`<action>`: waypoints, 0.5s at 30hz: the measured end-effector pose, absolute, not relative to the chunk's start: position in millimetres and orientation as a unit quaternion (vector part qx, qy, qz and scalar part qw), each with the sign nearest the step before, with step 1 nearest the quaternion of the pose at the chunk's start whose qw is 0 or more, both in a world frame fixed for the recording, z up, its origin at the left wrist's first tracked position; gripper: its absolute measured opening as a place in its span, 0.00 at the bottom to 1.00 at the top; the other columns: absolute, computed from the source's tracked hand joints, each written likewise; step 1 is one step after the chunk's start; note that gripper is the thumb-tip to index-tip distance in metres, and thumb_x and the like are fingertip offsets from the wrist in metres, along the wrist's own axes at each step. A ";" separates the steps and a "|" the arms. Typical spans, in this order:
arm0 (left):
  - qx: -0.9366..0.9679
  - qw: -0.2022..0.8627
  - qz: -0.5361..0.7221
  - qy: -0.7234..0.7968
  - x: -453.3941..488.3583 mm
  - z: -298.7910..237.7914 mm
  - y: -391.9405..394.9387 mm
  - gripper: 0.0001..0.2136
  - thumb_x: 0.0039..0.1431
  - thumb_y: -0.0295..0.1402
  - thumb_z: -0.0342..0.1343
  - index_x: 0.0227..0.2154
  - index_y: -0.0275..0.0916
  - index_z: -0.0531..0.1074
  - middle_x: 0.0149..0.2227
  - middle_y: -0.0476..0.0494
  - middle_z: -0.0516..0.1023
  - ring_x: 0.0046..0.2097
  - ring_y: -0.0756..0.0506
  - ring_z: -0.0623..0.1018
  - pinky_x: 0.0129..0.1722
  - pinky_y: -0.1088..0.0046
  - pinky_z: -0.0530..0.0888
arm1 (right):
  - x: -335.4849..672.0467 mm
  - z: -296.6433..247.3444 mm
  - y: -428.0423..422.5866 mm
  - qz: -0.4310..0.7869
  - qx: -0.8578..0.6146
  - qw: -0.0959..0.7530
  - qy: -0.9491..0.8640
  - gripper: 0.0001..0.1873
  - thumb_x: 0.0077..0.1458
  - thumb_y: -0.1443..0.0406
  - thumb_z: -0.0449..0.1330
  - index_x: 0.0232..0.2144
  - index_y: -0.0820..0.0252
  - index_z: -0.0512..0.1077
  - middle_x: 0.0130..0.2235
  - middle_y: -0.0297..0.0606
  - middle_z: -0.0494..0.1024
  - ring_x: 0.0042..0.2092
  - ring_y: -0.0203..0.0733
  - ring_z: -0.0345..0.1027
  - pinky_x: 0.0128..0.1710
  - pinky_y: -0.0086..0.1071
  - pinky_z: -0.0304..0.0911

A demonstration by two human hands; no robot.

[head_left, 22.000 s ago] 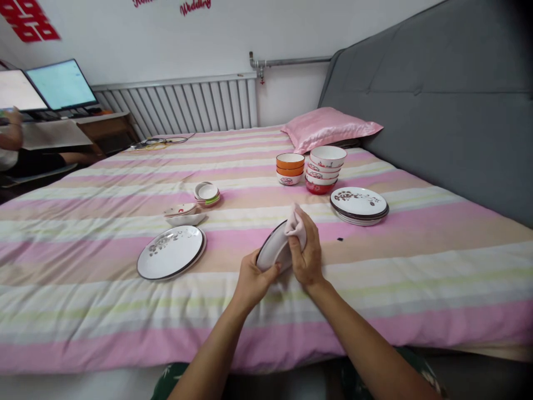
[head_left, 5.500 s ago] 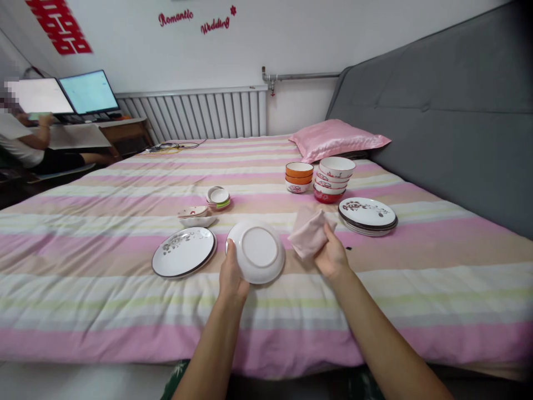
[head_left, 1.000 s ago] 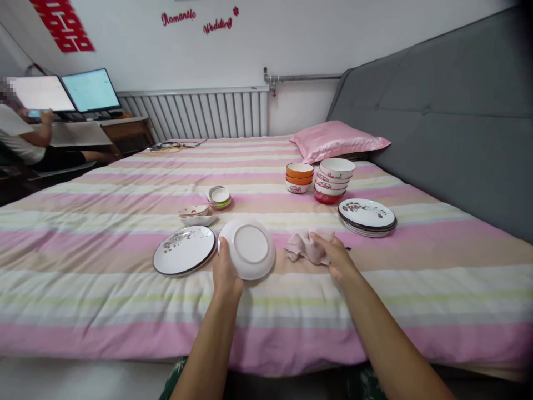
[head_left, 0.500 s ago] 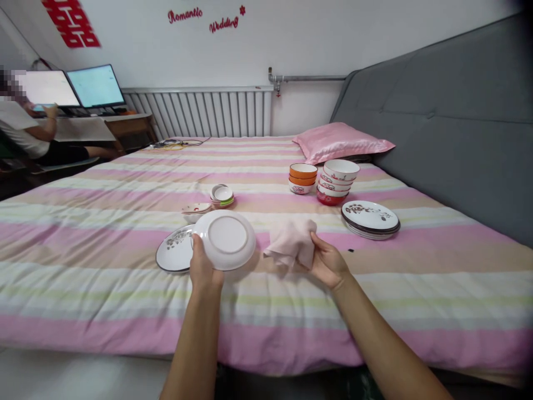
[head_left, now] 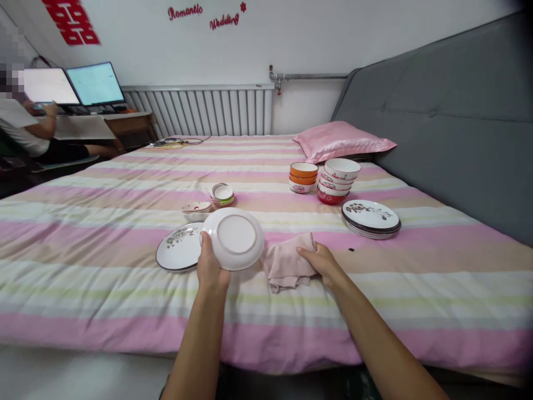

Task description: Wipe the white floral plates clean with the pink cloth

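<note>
My left hand [head_left: 211,264] grips a white plate [head_left: 236,235] by its left edge, with the underside and its foot ring facing me. In my right hand [head_left: 322,262] is a pale pink cloth [head_left: 289,262], pinched at its right side and hanging loosely just right of the plate. Partly hidden behind the held plate, an oval plate with a dark rim and brown flower print [head_left: 178,248] lies on the bed. Small dishes [head_left: 196,208] and a pile of little saucers [head_left: 222,193] sit just behind it.
Stacked patterned plates [head_left: 370,215] lie at the right, near orange bowls [head_left: 303,174] and a taller bowl stack [head_left: 339,176]. Behind are a pink pillow [head_left: 341,140] and grey headboard [head_left: 449,105]. Cables [head_left: 177,143] lie at the far edge; a person [head_left: 33,130] sits at the left.
The plate in my left hand has shifted slightly right. The cloth has dropped lower and unfolded more, with my right hand still holding it.
</note>
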State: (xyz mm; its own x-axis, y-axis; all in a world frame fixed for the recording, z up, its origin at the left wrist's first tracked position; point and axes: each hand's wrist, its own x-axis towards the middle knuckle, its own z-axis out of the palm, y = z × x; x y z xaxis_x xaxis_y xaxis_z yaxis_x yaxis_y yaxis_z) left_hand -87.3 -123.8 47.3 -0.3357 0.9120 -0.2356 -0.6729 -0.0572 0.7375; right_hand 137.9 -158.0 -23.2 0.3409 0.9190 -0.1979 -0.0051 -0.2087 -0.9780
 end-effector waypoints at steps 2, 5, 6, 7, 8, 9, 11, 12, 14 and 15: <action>0.155 0.579 0.693 0.401 -79.2 48.1 -127.9 0.16 0.59 0.41 0.51 0.46 0.38 0.71 0.52 0.41 0.73 0.53 0.44 0.71 0.48 0.69 0.72 | 141.4 -25.7 -157.2 0.424 -0.643 0.527 -0.359 0.19 0.39 0.61 0.65 0.37 0.61 0.73 0.38 0.43 0.80 0.37 0.46 0.74 0.33 0.34 0.68; 0.164 0.610 0.657 0.411 -65.7 44.3 -134.4 0.16 0.59 0.40 0.51 0.46 0.38 0.71 0.50 0.40 0.74 0.50 0.43 0.74 0.45 0.68 0.74 | 145.5 -29.5 -155.1 0.409 -0.640 0.553 -0.343 0.20 0.37 0.61 0.65 0.36 0.61 0.73 0.36 0.42 0.80 0.36 0.46 0.73 0.32 0.33 0.68; 0.169 0.614 0.642 0.427 -61.8 41.1 -135.9 0.17 0.58 0.41 0.52 0.46 0.37 0.71 0.48 0.39 0.75 0.48 0.43 0.75 0.44 0.67 0.75 | 146.8 -30.4 -154.5 0.407 -0.637 0.561 -0.338 0.20 0.36 0.61 0.65 0.36 0.61 0.73 0.35 0.41 0.80 0.35 0.46 0.73 0.31 0.33 0.67; 0.177 0.614 0.625 0.448 -58.5 36.9 -137.0 0.17 0.56 0.41 0.54 0.45 0.37 0.72 0.46 0.38 0.76 0.45 0.42 0.77 0.43 0.66 0.75 | 148.0 -31.2 -154.1 0.406 -0.634 0.567 -0.334 0.20 0.36 0.60 0.65 0.35 0.61 0.73 0.34 0.41 0.80 0.35 0.45 0.73 0.30 0.32 0.67; 0.190 0.615 0.607 0.467 -55.9 32.3 -137.6 0.19 0.55 0.42 0.55 0.45 0.35 0.72 0.44 0.36 0.77 0.43 0.42 0.77 0.41 0.66 0.76 | 149.0 -31.6 -153.7 0.407 -0.631 0.571 -0.331 0.19 0.36 0.60 0.65 0.34 0.61 0.73 0.33 0.40 0.80 0.34 0.45 0.73 0.30 0.32 0.67; 0.200 0.613 0.590 0.487 -54.0 27.4 -137.7 0.20 0.54 0.43 0.56 0.45 0.34 0.72 0.43 0.35 0.77 0.42 0.42 0.78 0.40 0.66 0.76 | 149.7 -31.8 -153.5 0.409 -0.628 0.575 -0.328 0.19 0.36 0.60 0.65 0.34 0.61 0.72 0.32 0.39 0.79 0.33 0.45 0.73 0.30 0.32 0.67; 0.219 0.604 0.569 0.513 -52.1 18.8 -137.2 0.22 0.52 0.44 0.57 0.45 0.32 0.72 0.41 0.34 0.78 0.40 0.42 0.78 0.39 0.67 0.76 | 149.1 -30.8 -153.3 0.417 -0.619 0.583 -0.322 0.19 0.36 0.60 0.65 0.33 0.62 0.72 0.31 0.38 0.79 0.33 0.44 0.72 0.30 0.31 0.66; 0.228 0.596 0.564 0.524 -51.9 15.8 -136.8 0.23 0.52 0.44 0.58 0.45 0.32 0.72 0.41 0.34 0.78 0.40 0.42 0.78 0.38 0.68 0.76 | 147.6 -29.5 -153.4 0.423 -0.613 0.586 -0.320 0.19 0.36 0.59 0.65 0.33 0.62 0.72 0.30 0.38 0.79 0.32 0.43 0.72 0.30 0.32 0.66; 0.245 0.580 0.559 0.539 -52.0 13.2 -136.9 0.24 0.50 0.46 0.58 0.44 0.30 0.72 0.40 0.33 0.78 0.39 0.42 0.78 0.36 0.69 0.76 | 142.6 -25.3 -153.8 0.439 -0.595 0.593 -0.317 0.19 0.38 0.58 0.64 0.33 0.63 0.71 0.29 0.38 0.78 0.31 0.42 0.72 0.30 0.32 0.66; 0.254 0.574 0.557 0.544 -52.1 13.6 -137.5 0.25 0.50 0.46 0.58 0.43 0.30 0.72 0.40 0.32 0.78 0.39 0.41 0.78 0.35 0.69 0.76 | 139.3 -22.5 -154.1 0.452 -0.580 0.601 -0.311 0.19 0.39 0.58 0.64 0.33 0.63 0.71 0.29 0.37 0.77 0.31 0.41 0.71 0.31 0.31 0.66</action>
